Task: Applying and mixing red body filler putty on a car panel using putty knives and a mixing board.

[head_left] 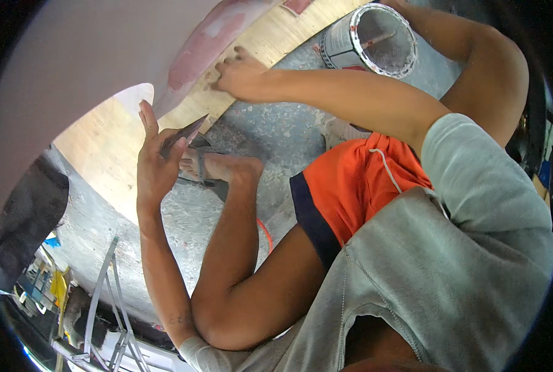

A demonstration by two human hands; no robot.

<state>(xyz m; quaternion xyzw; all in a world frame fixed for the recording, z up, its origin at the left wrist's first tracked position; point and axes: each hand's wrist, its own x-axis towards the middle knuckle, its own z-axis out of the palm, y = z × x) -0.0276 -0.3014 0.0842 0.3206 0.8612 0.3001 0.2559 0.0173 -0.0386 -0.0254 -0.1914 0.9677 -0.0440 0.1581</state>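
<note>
Tapering to a point, a dark, pink-edged sheet (183, 132) is pinched in the left hand (155, 166) near a pale, curved, pink-patched panel (196, 56); the right hand (244, 77) is spread over plywood (106, 139).

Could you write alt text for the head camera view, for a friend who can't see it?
A person's left hand holds a dark sheet near a pale curved panel with a reddish patch, while the right hand is over a wooden board. An open bucket sits on the grey floor.
</note>
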